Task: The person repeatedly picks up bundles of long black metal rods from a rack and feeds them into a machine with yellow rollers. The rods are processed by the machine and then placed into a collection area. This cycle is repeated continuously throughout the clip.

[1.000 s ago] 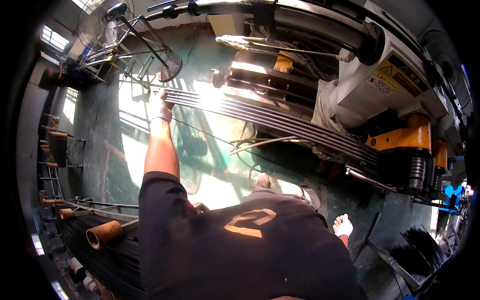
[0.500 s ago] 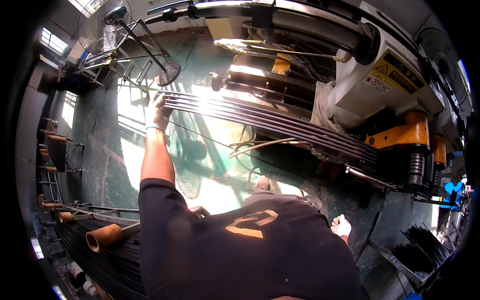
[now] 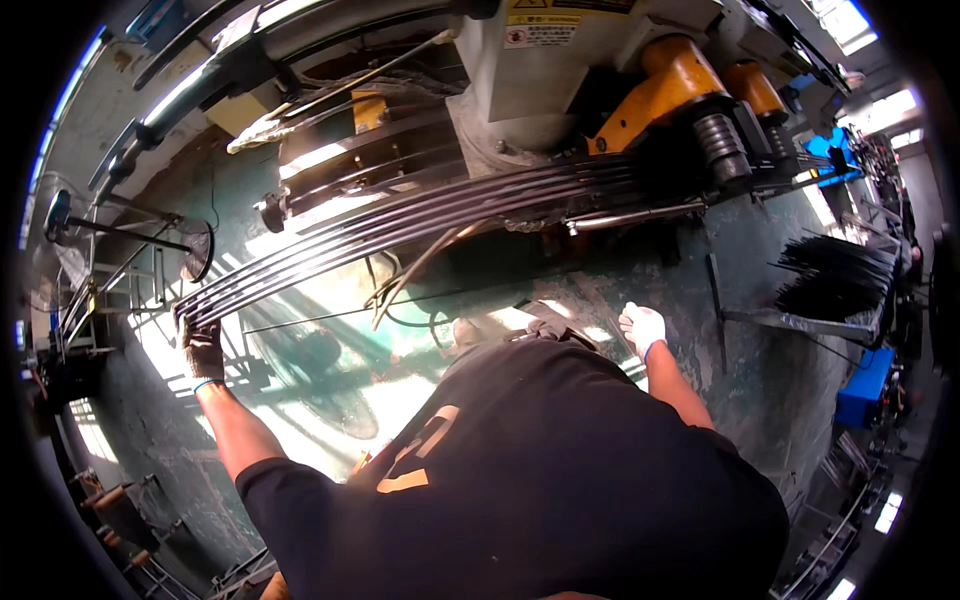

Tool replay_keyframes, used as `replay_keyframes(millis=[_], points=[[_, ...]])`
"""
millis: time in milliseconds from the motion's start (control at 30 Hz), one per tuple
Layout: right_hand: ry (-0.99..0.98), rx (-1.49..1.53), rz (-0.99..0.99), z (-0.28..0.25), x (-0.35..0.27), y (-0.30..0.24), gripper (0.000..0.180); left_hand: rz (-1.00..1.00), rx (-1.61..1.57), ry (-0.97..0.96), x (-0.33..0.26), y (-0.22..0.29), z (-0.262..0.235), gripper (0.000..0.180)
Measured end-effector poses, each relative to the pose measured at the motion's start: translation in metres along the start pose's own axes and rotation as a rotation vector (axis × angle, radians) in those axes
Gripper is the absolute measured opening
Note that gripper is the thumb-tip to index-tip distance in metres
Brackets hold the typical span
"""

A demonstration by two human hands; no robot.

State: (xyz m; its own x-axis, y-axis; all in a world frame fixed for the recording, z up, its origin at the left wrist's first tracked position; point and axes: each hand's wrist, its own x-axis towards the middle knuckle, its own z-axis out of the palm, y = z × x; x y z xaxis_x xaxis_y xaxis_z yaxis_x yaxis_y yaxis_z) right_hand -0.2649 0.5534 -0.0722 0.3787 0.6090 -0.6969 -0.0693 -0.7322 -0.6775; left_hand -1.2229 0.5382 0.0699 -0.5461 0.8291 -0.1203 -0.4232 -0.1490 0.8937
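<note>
Several long dark metal rods (image 3: 400,215) run side by side from the machine toward the left. My left hand (image 3: 201,348), in a knit work glove, is closed around their left ends at the end of my outstretched arm. The rods' right ends disappear into shadow below the machine's orange arm (image 3: 655,95). My right hand (image 3: 642,330) wears a pale glove and hangs over the floor, right of my body and apart from the rods. Its fingers are curled in, and nothing shows in them.
A large machine with a pale housing (image 3: 545,75) and heavy springs (image 3: 722,145) fills the far side. At the right, a metal rack (image 3: 800,322) carries a pile of dark rods (image 3: 835,280); a blue box (image 3: 865,388) is near it. A fan stand (image 3: 197,250) stands far left.
My view has turned right, so the machine sits farther left in it. My left hand still grips the rod ends. The right hand and forearm have come farther into view, raised forward.
</note>
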Motion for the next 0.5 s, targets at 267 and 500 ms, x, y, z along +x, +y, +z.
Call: replay_keyframes(millis=[267, 500], points=[[-0.036, -0.046, -0.053, 0.028, -0.010, -0.024, 0.024, -0.137, -0.072, -0.066, -0.009, 0.017, 0.010, 0.052], [-0.110, -0.323, -0.116, 0.032, 0.022, -0.051, 0.026, 0.022, -0.323, 0.314, -0.024, 0.014, 0.056, 0.074]])
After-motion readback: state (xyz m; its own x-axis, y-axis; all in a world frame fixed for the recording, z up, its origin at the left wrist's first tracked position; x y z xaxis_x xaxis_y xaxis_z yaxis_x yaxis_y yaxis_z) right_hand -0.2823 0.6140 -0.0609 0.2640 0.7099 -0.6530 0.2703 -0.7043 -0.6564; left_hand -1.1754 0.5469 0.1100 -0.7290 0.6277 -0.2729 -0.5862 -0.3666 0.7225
